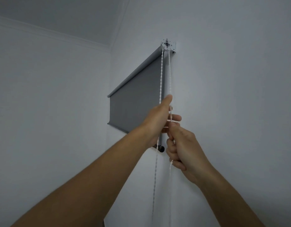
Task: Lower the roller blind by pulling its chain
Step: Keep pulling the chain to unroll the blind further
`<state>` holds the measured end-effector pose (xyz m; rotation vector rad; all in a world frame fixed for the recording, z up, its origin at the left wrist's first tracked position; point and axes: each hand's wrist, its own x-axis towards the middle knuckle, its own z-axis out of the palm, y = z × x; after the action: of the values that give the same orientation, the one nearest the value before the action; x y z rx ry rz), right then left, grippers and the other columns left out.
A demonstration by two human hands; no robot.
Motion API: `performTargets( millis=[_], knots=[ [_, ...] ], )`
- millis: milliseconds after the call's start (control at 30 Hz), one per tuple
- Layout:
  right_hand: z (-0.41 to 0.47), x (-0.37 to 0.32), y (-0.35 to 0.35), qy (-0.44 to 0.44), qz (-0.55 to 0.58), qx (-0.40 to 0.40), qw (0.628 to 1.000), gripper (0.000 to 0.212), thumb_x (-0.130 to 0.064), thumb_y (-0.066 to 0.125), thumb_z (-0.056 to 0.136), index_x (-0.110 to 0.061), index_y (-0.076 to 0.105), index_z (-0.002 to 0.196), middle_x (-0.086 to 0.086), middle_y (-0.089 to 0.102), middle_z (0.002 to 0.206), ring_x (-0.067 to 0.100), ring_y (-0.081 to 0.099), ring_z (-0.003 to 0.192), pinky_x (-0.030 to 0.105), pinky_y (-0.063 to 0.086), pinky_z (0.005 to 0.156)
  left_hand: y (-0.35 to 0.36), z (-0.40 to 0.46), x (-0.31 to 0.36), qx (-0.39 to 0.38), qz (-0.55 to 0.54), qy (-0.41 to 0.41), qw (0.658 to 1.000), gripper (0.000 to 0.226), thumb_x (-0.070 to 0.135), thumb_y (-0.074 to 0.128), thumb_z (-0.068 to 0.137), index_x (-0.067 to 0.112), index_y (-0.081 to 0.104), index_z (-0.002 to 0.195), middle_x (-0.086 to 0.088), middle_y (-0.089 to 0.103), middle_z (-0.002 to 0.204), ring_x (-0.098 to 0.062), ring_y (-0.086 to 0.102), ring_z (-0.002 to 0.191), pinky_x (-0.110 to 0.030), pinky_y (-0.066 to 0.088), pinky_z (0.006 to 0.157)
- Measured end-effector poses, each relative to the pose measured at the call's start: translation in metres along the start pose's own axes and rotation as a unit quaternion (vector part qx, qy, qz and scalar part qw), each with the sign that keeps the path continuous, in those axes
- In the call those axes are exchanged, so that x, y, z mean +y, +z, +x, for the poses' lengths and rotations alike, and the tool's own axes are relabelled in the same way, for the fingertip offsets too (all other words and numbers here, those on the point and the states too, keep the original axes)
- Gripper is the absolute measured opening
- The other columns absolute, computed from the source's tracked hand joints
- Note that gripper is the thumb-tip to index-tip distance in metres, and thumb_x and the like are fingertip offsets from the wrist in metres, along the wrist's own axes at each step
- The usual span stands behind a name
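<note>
A grey roller blind (133, 102) hangs partly unrolled from a bracket (168, 46) high on the wall, its bottom bar (161, 148) level with my hands. A white bead chain (161, 76) drops from the bracket in two strands. My right hand (184, 149) grips the right strand in a curled fist. My left hand (161, 118) is raised just above it, thumb up, its fingers reaching across the same right strand; how tightly it holds I cannot tell. The left strand passes behind my left hand and hangs down free.
Pale walls meet in a corner left of the blind, under a sloping ceiling with a cornice (59, 33). Both chain strands trail down out of view at the bottom.
</note>
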<state>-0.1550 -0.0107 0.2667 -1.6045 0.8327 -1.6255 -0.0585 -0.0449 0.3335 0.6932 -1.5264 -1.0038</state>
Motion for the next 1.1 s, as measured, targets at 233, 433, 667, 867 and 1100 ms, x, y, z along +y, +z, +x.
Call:
performTargets(
  millis=[233,433,667,867,1100],
  knots=[
    [-0.013,0.012,0.003,0.033,-0.010,-0.030,0.999,0.040,-0.042,0.040,0.106,-0.015,0.044,0.077,-0.002,0.035,0.051,0.011,0.025,0.040,0.019,0.016,0.038,0.011,0.007,0.014,0.005,-0.089,-0.055,0.994,0.033,0.025,0.038,0.101,0.019,0.037,0.068,0.007,0.030,0.046,-0.010,0.023,0.036,-0.019,0.021,0.033],
    [0.003,-0.004,-0.008,0.071,0.011,0.044,0.996,0.031,-0.025,0.044,0.098,-0.008,0.070,0.097,0.017,0.077,0.085,0.027,0.070,0.060,0.025,0.040,0.035,0.010,0.000,0.006,0.074,0.001,0.050,0.996,0.031,0.016,0.031,0.095,0.019,0.032,0.065,0.002,0.027,0.052,-0.011,0.023,0.035,-0.019,0.021,0.035],
    [0.048,-0.040,-0.018,0.087,0.122,0.019,0.989,0.035,-0.030,0.044,0.100,-0.007,0.067,0.109,0.011,0.073,0.095,0.020,0.069,0.066,0.025,0.049,0.047,0.015,-0.028,-0.028,0.087,0.158,0.154,0.971,0.045,0.025,0.032,0.103,0.019,0.064,0.073,0.009,0.066,0.065,-0.002,0.061,0.054,-0.021,0.046,0.052],
    [0.071,-0.074,-0.020,0.173,0.276,-0.033,0.945,0.038,-0.028,0.050,0.100,0.006,0.063,0.114,0.014,0.070,0.090,0.026,0.072,0.068,0.017,0.046,0.036,0.014,-0.044,-0.051,0.058,0.222,0.169,0.959,0.047,0.026,0.032,0.105,0.018,0.037,0.060,0.005,0.039,0.056,-0.003,0.037,0.047,-0.011,0.029,0.041],
    [0.077,-0.065,-0.007,0.148,0.313,0.013,0.938,0.035,-0.027,0.051,0.104,-0.015,0.049,0.072,-0.007,0.021,0.051,0.006,0.018,0.034,0.016,0.014,0.024,0.010,-0.050,-0.059,0.031,0.222,0.170,0.960,0.048,0.033,0.031,0.105,0.017,0.034,0.060,0.005,0.035,0.052,-0.003,0.033,0.044,-0.018,0.030,0.043]
  ],
)
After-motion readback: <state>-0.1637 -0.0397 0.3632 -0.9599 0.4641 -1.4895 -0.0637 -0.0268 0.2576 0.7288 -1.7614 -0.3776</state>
